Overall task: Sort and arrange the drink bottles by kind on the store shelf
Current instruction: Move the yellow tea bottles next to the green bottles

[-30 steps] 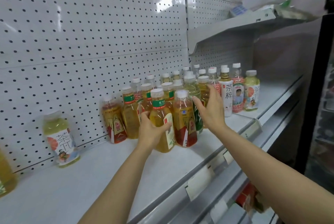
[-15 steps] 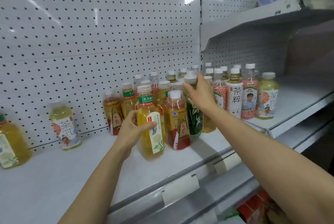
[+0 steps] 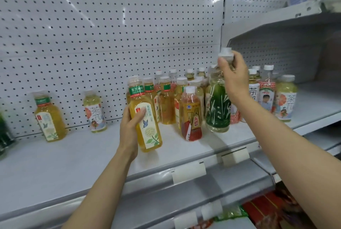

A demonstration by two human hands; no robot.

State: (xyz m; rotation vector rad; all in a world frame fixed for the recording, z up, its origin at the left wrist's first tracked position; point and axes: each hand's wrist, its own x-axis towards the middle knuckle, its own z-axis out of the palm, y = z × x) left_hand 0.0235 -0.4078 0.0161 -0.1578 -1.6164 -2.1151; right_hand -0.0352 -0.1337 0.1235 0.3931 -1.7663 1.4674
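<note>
Left hand (image 3: 131,129) — fingers wrapped round a yellow tea bottle (image 3: 145,118), tilted, at the shelf (image 3: 73,154) front. Right hand (image 3: 234,75) pinches a green-patterned bottle (image 3: 217,106) by its neck — beside the bottle cluster (image 3: 177,95).

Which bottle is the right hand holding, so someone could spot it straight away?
On the white shelf, look right of the crowded bottle cluster's front. The right hand grips the neck of the green-leaf bottle; its dark green grass-patterned label stands out among the yellow and amber neighbours.
</note>
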